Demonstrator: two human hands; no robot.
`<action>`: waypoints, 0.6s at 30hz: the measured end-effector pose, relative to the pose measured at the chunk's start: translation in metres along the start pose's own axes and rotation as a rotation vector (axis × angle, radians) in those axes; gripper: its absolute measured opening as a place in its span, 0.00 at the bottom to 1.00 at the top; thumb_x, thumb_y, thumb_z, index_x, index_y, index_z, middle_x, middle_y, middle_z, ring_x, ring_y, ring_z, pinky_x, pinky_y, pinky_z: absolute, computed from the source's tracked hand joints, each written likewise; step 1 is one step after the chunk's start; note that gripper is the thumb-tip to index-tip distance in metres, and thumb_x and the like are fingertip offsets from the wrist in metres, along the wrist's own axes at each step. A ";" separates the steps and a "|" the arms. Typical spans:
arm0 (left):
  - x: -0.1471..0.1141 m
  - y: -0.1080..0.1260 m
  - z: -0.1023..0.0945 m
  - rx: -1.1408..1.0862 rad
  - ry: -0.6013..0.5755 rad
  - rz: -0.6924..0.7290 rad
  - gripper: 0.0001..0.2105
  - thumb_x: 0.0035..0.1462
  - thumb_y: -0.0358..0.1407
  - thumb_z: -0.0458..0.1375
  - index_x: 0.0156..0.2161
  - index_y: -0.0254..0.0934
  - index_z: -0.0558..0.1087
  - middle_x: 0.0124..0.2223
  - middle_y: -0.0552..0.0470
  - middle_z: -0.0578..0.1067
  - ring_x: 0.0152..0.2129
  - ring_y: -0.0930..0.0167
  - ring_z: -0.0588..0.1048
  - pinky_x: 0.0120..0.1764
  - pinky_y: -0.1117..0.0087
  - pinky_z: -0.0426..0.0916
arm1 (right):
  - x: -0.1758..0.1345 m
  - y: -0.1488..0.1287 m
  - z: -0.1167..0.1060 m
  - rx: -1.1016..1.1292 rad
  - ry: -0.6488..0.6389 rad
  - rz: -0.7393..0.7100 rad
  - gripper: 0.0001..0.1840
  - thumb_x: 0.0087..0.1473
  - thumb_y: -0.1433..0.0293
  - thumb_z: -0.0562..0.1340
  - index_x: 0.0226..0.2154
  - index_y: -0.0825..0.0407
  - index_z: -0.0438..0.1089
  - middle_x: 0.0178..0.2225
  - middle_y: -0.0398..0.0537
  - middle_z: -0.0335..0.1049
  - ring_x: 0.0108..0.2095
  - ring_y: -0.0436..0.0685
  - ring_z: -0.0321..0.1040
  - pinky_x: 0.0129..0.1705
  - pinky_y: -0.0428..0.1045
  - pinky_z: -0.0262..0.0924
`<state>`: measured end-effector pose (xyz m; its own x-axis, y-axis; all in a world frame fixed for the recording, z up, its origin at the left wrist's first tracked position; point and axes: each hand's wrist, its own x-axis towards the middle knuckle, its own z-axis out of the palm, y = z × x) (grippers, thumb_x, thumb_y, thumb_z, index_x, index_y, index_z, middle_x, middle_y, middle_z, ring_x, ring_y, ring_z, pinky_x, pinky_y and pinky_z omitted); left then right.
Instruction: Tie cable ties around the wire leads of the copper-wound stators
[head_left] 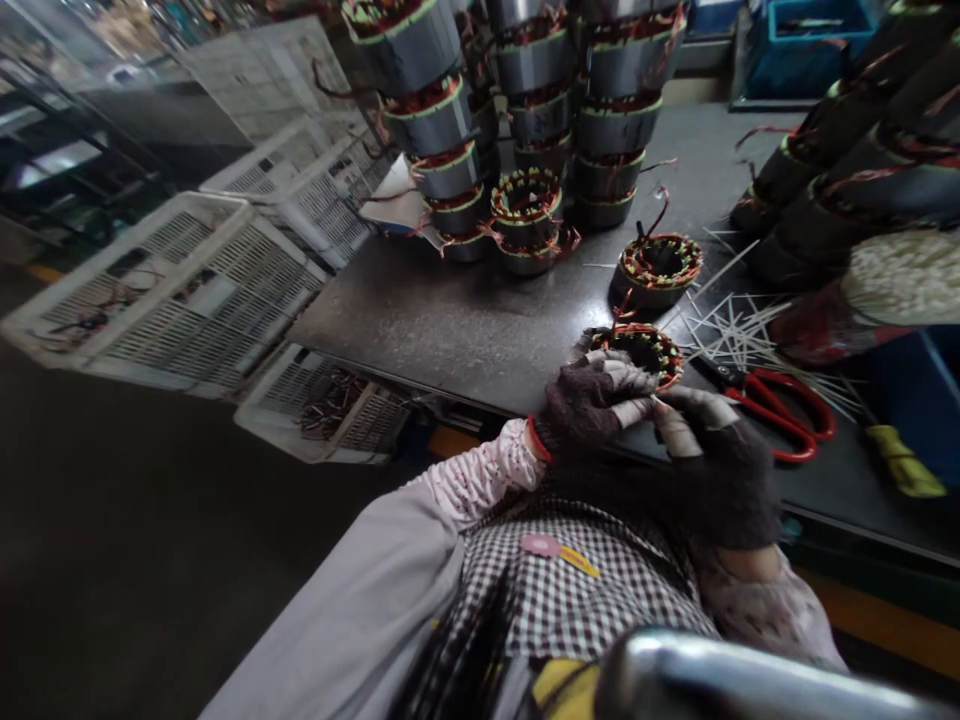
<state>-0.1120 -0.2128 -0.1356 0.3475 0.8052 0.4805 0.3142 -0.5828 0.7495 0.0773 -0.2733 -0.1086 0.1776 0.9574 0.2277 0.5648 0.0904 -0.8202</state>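
Observation:
A motor stator [664, 350] with copper windings and pale slot liners stands at the table's near edge. My left hand [592, 400], in a dark glove with taped fingers, is closed over its near left rim. Close by on the right, my right hand [720, 455], gloved and taped alike, has thumb and fingertips pinched together at the near rim. Whatever lies between those fingertips is too small to make out. Just behind is a second stator [656, 270] with a wire end sticking up. Red-handled scissors [795, 412] lie right of my right hand.
Thin white sticks [739, 330] are scattered beside a bundle of such sticks [904, 275]. Tall stacks of stators [619, 130] rise at the back and more stators [885, 180] at the right. Plastic crates [217, 300] stand left of the table [420, 310]. A yellow-handled tool [907, 462] lies right.

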 end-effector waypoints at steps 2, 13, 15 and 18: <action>0.000 -0.002 -0.001 -0.005 0.001 0.004 0.06 0.68 0.35 0.68 0.47 0.39 0.86 0.47 0.48 0.89 0.54 0.62 0.84 0.68 0.51 0.74 | -0.004 -0.008 -0.010 -0.067 0.059 -0.022 0.22 0.62 0.44 0.66 0.43 0.42 0.82 0.38 0.50 0.84 0.36 0.65 0.79 0.44 0.63 0.73; 0.004 0.000 0.001 0.207 -0.026 -0.004 0.08 0.69 0.38 0.68 0.49 0.41 0.87 0.50 0.48 0.89 0.56 0.61 0.84 0.68 0.47 0.74 | 0.013 -0.021 -0.009 -0.019 -0.194 0.031 0.15 0.55 0.53 0.66 0.35 0.44 0.83 0.35 0.52 0.86 0.37 0.68 0.82 0.41 0.63 0.77; 0.004 0.001 0.002 0.221 -0.023 0.009 0.07 0.69 0.38 0.68 0.48 0.40 0.87 0.52 0.46 0.88 0.57 0.60 0.84 0.69 0.46 0.73 | 0.006 -0.019 -0.014 0.188 -0.188 0.132 0.14 0.54 0.52 0.70 0.32 0.44 0.82 0.30 0.48 0.82 0.28 0.63 0.77 0.30 0.57 0.74; 0.003 0.000 0.000 0.255 -0.045 0.020 0.10 0.70 0.37 0.67 0.53 0.40 0.86 0.54 0.46 0.88 0.59 0.60 0.83 0.71 0.46 0.71 | 0.004 -0.011 -0.013 0.467 -0.114 0.252 0.16 0.53 0.50 0.73 0.31 0.44 0.80 0.29 0.44 0.79 0.25 0.57 0.74 0.24 0.52 0.70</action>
<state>-0.1108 -0.2108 -0.1344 0.3935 0.7908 0.4688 0.5172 -0.6120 0.5983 0.0825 -0.2738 -0.0920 0.1582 0.9865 -0.0427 0.0931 -0.0580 -0.9940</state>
